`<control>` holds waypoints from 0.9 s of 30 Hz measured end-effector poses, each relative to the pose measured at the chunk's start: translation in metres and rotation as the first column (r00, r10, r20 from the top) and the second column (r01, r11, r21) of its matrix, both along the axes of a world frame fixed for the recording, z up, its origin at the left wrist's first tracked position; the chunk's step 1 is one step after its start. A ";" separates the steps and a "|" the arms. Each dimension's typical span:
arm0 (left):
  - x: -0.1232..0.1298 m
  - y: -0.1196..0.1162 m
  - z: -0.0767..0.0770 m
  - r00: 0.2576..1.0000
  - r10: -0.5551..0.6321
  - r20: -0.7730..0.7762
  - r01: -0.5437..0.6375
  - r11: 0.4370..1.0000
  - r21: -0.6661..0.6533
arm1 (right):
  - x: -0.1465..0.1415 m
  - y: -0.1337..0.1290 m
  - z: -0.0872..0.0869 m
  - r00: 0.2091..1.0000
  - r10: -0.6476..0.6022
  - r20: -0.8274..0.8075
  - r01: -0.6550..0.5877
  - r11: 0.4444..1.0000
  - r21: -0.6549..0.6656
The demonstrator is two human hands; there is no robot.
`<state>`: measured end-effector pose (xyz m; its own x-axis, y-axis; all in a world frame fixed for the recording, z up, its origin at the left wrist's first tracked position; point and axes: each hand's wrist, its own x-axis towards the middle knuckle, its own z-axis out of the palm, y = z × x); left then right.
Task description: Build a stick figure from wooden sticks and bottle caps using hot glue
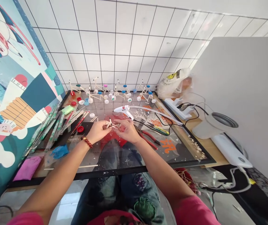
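Note:
Above the glass tabletop, my left hand (98,132) pinches one side of a small frame of wooden sticks (111,124) with a dark tip. Opposite it, my right hand (128,132) has its fingers closed on the frame's other side; fingers hide part of it. Just beyond my hands lies a white glue gun (126,111) with a long clear glue stick (156,112) at its back. Finished little bicycles (122,92), made of sticks and bottle caps, stand in a row along the tiled wall. A red bottle cap (80,128) lies left of my left hand.
Red-handled pliers (149,140) and a utility knife (161,130) lie at right, among cords. Wrapped sticks (54,128), blue clay (60,151) and a pink packet (28,168) crowd the left. A power strip (178,109) and a white cylindrical container (212,125) stand right of the glass.

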<state>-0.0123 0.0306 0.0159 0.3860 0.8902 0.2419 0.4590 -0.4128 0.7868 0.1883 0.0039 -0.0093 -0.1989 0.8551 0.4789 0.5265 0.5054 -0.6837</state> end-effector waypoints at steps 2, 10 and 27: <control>0.000 0.000 -0.001 0.999 -0.014 0.050 0.016 0.999 -0.033 | 0.007 0.001 0.003 0.991 0.094 -0.094 -0.100 0.993 -0.064; 0.002 -0.006 0.005 0.999 -0.021 0.036 0.021 1.000 -0.003 | 0.033 0.005 0.020 0.918 0.074 -0.390 -0.151 0.974 -0.172; -0.006 -0.011 0.012 1.000 -0.009 0.021 0.009 1.000 0.000 | 0.004 0.010 0.002 0.963 0.187 -0.196 -0.207 0.974 -0.091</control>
<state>-0.0182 0.0196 0.0281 0.3885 0.8869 0.2500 0.4385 -0.4165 0.7964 0.1928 0.0139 -0.0070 -0.2853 0.8570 0.4291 0.2829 0.5031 -0.8166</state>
